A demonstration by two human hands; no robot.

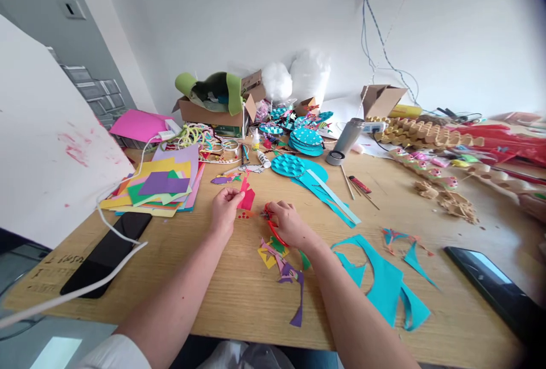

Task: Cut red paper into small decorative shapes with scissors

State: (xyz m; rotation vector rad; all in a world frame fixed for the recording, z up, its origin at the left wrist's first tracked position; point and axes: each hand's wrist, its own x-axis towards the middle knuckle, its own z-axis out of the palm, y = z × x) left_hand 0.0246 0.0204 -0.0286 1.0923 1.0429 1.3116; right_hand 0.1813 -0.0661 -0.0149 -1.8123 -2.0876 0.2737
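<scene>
Between the thumb and fingers of my left hand (227,208) is a piece of red paper (247,197), held up a little over the table. My right hand (288,222) grips red-handled scissors (271,222), whose short blades point left toward the paper and look apart from it. Small red dots (243,215) lie below the red paper. Nearer to me are paper scraps: yellow (267,258), green and pink ones, and a curved purple strip (297,298). Turquoise felt offcuts (381,278) lie right of my right forearm.
A stack of coloured sheets (164,184) and a black phone (106,255) with a white cable across it are at left. Turquoise discs (305,140), a grey bottle (347,139) and a full cardboard box (213,110) stand behind. Another phone (486,278) lies at right.
</scene>
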